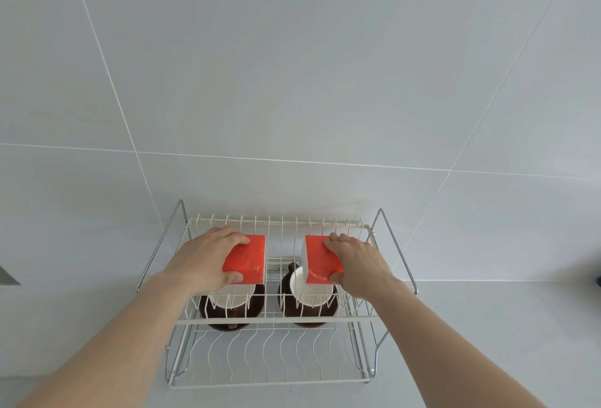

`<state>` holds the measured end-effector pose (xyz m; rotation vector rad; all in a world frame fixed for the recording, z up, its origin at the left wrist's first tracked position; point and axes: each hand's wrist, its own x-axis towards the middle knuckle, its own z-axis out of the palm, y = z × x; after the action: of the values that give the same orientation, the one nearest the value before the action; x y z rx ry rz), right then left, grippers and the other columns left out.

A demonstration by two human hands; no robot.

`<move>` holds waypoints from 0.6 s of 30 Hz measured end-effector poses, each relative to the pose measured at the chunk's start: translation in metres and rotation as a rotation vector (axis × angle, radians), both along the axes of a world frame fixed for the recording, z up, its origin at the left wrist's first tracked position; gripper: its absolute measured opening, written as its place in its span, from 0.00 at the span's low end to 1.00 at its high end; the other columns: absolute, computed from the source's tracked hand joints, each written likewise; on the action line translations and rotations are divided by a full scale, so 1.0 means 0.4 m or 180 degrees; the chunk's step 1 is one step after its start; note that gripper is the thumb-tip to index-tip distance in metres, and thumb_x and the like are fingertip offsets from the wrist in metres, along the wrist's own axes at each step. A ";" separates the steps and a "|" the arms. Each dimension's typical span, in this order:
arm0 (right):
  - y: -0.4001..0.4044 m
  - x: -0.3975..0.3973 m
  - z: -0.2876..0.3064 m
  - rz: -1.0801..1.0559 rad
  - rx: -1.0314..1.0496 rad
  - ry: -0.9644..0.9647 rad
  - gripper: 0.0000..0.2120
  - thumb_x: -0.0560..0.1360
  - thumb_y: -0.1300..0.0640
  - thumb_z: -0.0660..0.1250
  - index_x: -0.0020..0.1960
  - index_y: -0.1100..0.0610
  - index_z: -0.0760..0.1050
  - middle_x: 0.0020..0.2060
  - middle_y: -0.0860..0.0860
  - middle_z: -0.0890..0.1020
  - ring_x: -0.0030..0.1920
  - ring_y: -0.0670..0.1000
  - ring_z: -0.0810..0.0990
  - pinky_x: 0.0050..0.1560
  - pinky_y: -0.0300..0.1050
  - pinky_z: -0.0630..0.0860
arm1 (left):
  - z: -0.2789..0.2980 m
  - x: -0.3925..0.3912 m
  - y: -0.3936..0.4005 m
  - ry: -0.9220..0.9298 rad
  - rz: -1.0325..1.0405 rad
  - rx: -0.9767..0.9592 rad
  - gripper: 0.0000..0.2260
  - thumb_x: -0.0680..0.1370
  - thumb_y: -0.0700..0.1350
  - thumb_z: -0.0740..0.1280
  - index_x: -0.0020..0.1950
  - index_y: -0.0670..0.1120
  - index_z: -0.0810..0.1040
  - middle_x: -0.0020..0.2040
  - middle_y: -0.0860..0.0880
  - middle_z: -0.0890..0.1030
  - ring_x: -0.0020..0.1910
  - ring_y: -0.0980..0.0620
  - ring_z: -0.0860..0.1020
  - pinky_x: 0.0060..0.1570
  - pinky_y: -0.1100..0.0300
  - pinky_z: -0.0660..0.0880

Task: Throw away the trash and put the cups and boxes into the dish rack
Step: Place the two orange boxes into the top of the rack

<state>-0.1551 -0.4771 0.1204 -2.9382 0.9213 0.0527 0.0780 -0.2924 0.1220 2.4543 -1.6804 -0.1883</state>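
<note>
From the head camera we see the two-tier wire dish rack point(276, 321) on the pale table point(487, 342) against the tiled wall point(292, 66). Our left hand point(201, 258) keeps a narrow grip on one red box point(248, 256), thumb on the near edge and fingers over the far one, so it can settle flat on the upper tier. Our right hand point(356, 261) grips the other red box point(320, 256) the same way. Below them two brown-and-white cups point(232, 305) point(309, 302) sit in the lower tier, apparently already stowed; no trash shows
</note>
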 end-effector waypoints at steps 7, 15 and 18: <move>0.010 0.001 0.013 0.0012 0.0007 0.0022 0.32 0.72 0.53 0.73 0.72 0.54 0.66 0.71 0.50 0.70 0.69 0.55 0.70 0.63 0.53 0.73 | 0.005 -0.010 0.006 -0.0048 -0.0011 0.0033 0.33 0.72 0.59 0.73 0.73 0.58 0.64 0.69 0.61 0.68 0.69 0.57 0.65 0.63 0.53 0.72; 0.048 -0.007 0.056 -0.0015 -0.0072 -0.0059 0.35 0.71 0.47 0.72 0.73 0.57 0.63 0.68 0.52 0.72 0.66 0.55 0.70 0.63 0.48 0.69 | 0.038 -0.031 0.023 -0.0084 -0.0025 0.0028 0.34 0.72 0.63 0.70 0.75 0.57 0.61 0.72 0.60 0.67 0.71 0.56 0.64 0.66 0.53 0.68; 0.068 -0.025 0.080 -0.0097 -0.0065 -0.0088 0.35 0.72 0.44 0.70 0.73 0.56 0.62 0.68 0.51 0.71 0.66 0.55 0.70 0.62 0.48 0.70 | 0.055 -0.036 0.042 -0.0086 -0.0004 0.0021 0.36 0.72 0.65 0.67 0.76 0.57 0.60 0.74 0.58 0.65 0.73 0.54 0.63 0.69 0.52 0.67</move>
<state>-0.1649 -0.4498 0.1522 -2.9349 0.9681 0.0010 0.0635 -0.2755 0.1440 2.4717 -1.6948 -0.1618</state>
